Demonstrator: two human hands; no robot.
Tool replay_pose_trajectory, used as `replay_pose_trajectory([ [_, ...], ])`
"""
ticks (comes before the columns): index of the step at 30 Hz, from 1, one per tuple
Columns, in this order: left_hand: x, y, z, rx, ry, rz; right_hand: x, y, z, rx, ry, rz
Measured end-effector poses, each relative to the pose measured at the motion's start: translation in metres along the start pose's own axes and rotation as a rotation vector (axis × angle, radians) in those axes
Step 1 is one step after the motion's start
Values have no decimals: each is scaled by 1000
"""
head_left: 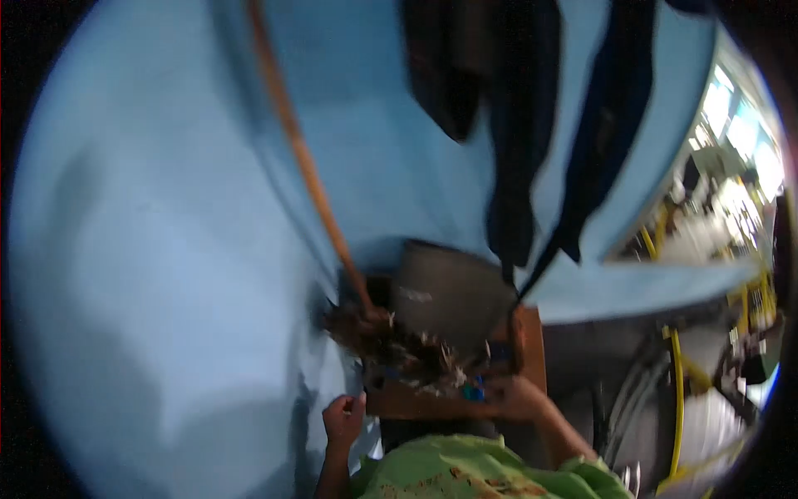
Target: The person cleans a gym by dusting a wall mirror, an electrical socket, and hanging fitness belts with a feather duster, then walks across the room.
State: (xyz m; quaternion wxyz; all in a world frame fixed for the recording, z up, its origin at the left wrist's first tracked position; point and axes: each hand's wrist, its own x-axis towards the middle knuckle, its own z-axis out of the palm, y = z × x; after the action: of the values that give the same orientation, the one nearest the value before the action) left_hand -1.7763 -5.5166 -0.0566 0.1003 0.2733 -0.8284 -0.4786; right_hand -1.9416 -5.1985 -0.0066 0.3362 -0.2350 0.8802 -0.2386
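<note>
My left hand (343,418) is raised at the left end of a brown wooden surface (416,406), fingers curled in, with nothing visible in them. Over the right part of that surface is my right hand (517,397), next to a small bright blue thing (474,388). Motion blur smears its fingers, so I cannot tell whether they touch or grip it. Just beyond my hands is a broom with ragged brown bristles (399,353); its wooden handle (301,154) slants up along the wall. Behind the bristles stands a dark grey panel-like or bin-like object (453,291).
Dark garments (524,125) hang on the light blue wall (150,249) above the wooden surface. To the right are grey floor (573,358), yellow rails (677,407) and a blurred bright workspace. My green patterned clothing (465,470) shows at the bottom.
</note>
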Motion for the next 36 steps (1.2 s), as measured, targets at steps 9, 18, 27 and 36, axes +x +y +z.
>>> replay_pose_trajectory([
  [9, 24, -17, 66, -391, -451, -616, -115, 57, 45, 84, 115, 221],
  [18, 61, -48, 208, -518, -477, -716, -220, 121, 100, 209, 430, 480],
  [27, -152, 175, 368, 223, -691, -296, -358, 206, 184, 472, 458, 877],
  [36, -391, 204, 530, 258, -1753, -69, -532, 210, 323, 1029, 930, 1457],
])
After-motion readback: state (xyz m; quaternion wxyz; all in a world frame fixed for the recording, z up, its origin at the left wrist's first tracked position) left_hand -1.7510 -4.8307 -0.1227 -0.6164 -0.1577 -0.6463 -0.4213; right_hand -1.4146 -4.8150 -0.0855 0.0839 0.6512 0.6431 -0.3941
